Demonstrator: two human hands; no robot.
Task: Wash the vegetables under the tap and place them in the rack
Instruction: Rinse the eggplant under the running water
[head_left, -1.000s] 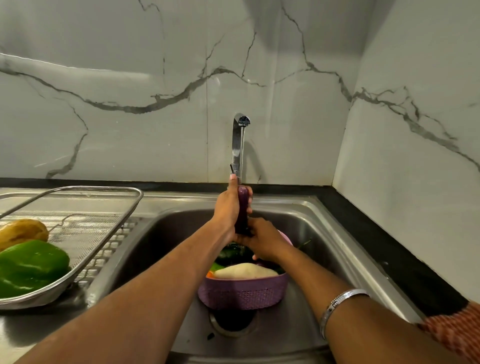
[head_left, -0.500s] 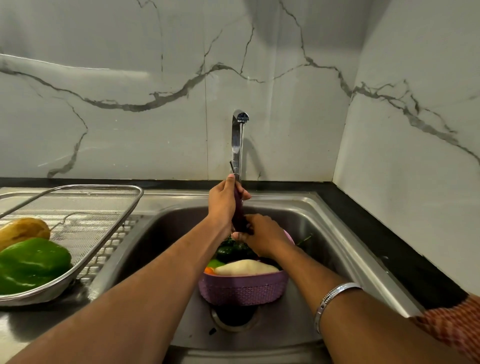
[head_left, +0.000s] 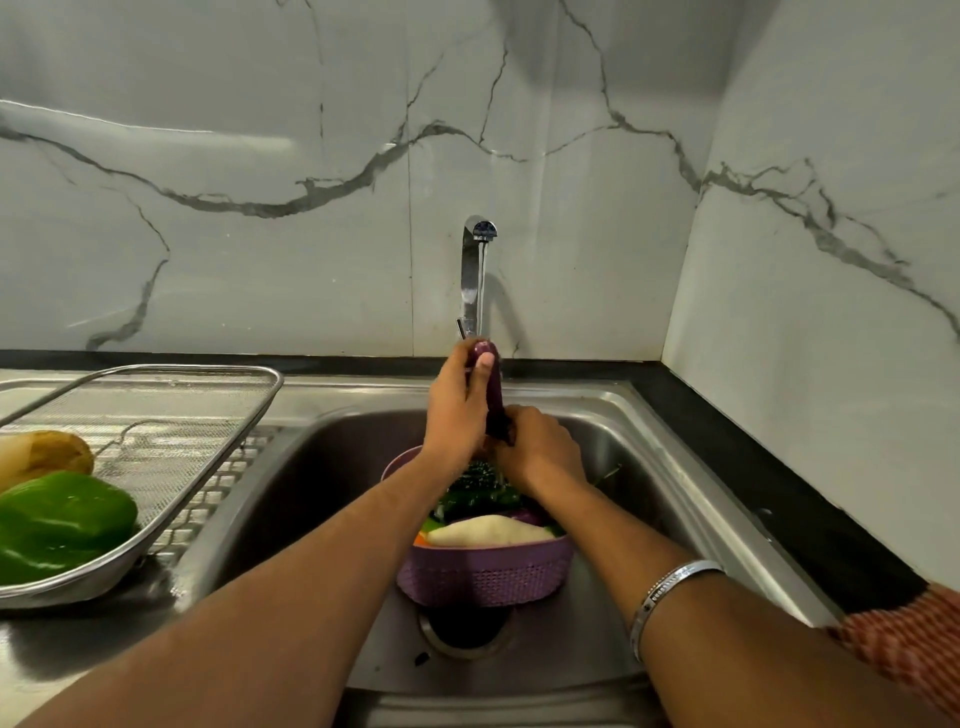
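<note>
Upright at frame centre, a purple eggplant (head_left: 492, 395) sits under the tap (head_left: 474, 275), over the sink (head_left: 675, 467). Left hand (head_left: 457, 410) wraps its upper part, thumb near the tip; right hand (head_left: 540, 449) has its grip clenched round the lower end, above the purple basket (head_left: 485, 574). Rack (head_left: 171, 447) at left holds a green pepper (head_left: 57, 522)

Two hands (head_left: 457, 410), one aubergine (head_left: 493, 395), one tap (head_left: 474, 270), one rack (head_left: 171, 452), one basket (head_left: 488, 574), one green pepper (head_left: 62, 522).

Steel sink (head_left: 649, 447) holding purple basket (head_left: 488, 574), mesh rack (head_left: 171, 457) on its drainboard (head_left: 62, 654)
</note>
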